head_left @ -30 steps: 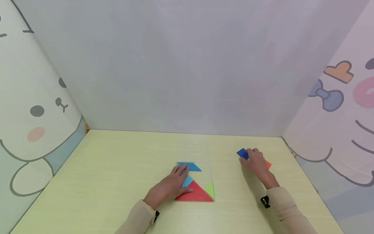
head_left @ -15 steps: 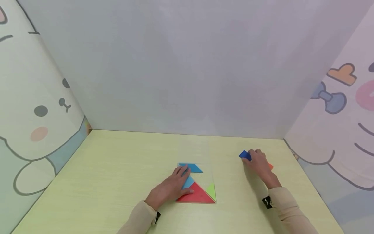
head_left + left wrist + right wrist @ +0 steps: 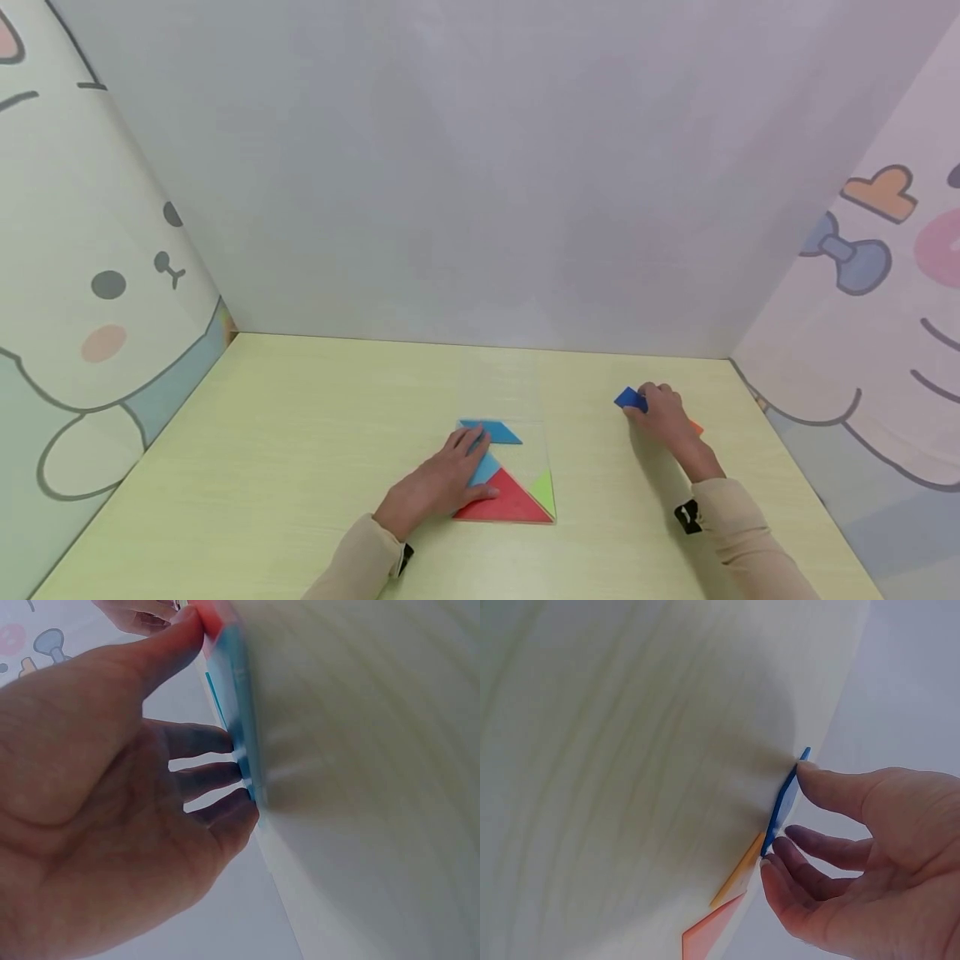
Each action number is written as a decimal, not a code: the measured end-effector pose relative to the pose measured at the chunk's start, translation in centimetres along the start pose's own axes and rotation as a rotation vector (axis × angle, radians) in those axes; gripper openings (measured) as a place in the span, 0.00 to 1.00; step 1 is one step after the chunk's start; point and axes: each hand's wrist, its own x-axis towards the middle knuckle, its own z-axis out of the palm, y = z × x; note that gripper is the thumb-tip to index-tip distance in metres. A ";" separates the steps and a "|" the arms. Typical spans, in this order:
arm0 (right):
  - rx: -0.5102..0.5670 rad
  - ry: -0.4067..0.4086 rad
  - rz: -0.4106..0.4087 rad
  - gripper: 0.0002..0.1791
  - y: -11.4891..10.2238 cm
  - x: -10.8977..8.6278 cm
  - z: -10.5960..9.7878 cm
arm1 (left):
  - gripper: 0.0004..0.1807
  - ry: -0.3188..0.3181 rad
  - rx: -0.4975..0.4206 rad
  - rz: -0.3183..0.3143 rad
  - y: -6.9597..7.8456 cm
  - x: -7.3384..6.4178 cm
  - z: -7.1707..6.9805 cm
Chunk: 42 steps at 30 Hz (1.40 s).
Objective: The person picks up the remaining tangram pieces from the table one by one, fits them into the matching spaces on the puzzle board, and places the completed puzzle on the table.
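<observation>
My left hand (image 3: 442,483) lies over flat tangram pieces on a clear tray (image 3: 501,375), its fingers on a light blue piece (image 3: 484,468) and its thumb on a large red triangle (image 3: 510,502). Past the fingertips is a blue four-sided piece (image 3: 504,432); a lime green triangle (image 3: 544,493) sits at the tray's right edge. Over on the right, my right hand (image 3: 666,423) pinches a dark blue tangram piece (image 3: 786,796) between thumb and fingertips, close over the table. Part of this piece is hidden by the fingers in the head view.
Beside the dark blue piece, a yellow-orange piece (image 3: 739,871) and an orange-red piece (image 3: 711,928) lie on the table, mostly covered by the right hand in the head view. A grey-white wall (image 3: 480,183) rises behind the pale wood table (image 3: 322,400); cartoon-printed panels (image 3: 82,250) flank it.
The head view has shifted slightly. Both hands keep nearly the same places, the left on the tray pieces and the right at the dark blue piece.
</observation>
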 end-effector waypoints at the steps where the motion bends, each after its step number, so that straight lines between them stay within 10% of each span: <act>1: 0.002 -0.003 0.000 0.24 0.0 0.0 0.0 | 0.42 0.000 0.000 0.001 0.0 0.0 0.0; 17: 0.061 -0.032 -0.052 0.24 1.1 0.0 -0.3 | 0.43 -0.021 0.008 -0.010 0.0 0.1 0.4; 42: 0.221 0.141 -0.101 0.17 1.9 -0.7 -0.1 | 0.43 -0.019 0.025 -0.011 -0.1 0.0 0.3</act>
